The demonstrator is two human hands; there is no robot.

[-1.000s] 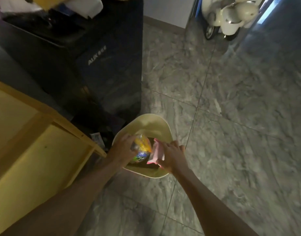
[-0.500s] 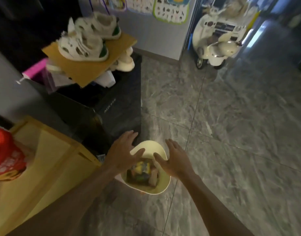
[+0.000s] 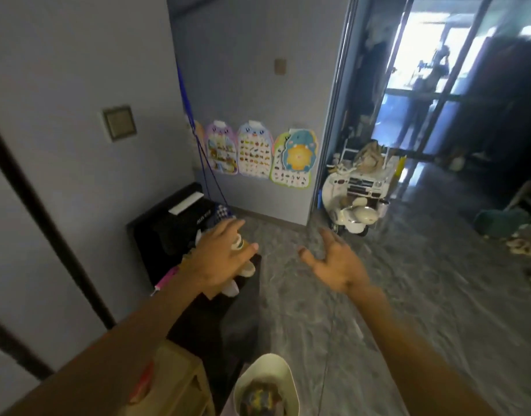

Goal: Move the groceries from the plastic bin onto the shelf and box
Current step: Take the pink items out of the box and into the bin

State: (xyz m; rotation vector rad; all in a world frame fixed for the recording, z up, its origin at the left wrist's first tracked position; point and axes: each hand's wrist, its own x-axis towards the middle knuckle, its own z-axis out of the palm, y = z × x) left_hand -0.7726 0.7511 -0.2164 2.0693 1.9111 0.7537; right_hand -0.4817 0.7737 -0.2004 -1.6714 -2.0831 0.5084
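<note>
Grey marbled floor (image 3: 408,295) spreads out ahead of me. Bright picture charts (image 3: 258,154) hang on the pale wall (image 3: 63,70). A white toy scooter (image 3: 354,214) sits beside the doorway, where daylight floods through glass doors (image 3: 438,70).

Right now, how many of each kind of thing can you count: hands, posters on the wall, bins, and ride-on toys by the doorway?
Hands: 2, the left hand and the right hand, both open and empty
Wall posters: 4, overlapping
Plastic bin: 1, with groceries inside
Ride-on toys: 2, a scooter and a toy car
Total: 9
</note>
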